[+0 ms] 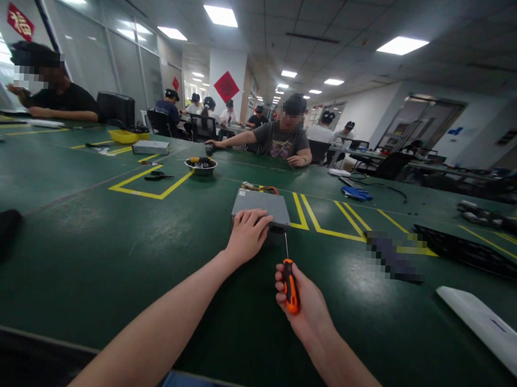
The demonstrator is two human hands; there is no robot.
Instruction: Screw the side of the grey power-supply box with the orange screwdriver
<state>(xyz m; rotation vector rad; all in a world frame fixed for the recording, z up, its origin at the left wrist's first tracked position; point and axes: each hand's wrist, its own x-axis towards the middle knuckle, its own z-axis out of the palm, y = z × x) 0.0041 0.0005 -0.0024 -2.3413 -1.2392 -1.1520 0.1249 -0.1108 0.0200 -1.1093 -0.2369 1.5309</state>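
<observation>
- The left hand [248, 235] rests on a gray metal box [261, 205], its fingers lying over the top without gripping.
- The right hand [300, 298] has its fingers closed around an orange-handled screwdriver [291, 286], with the shaft tip just by the box's near edge (touching or not, I can't tell).
- The box sits on a green counter [106, 254], a bundle of colored wires [259, 188] behind it.
- Farther along are a metal bowl [200, 166] and scissors [158, 176].

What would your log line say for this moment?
left hand: resting on grey metal box | right hand: holding orange-handled screwdriver | surface: green workbench
</observation>
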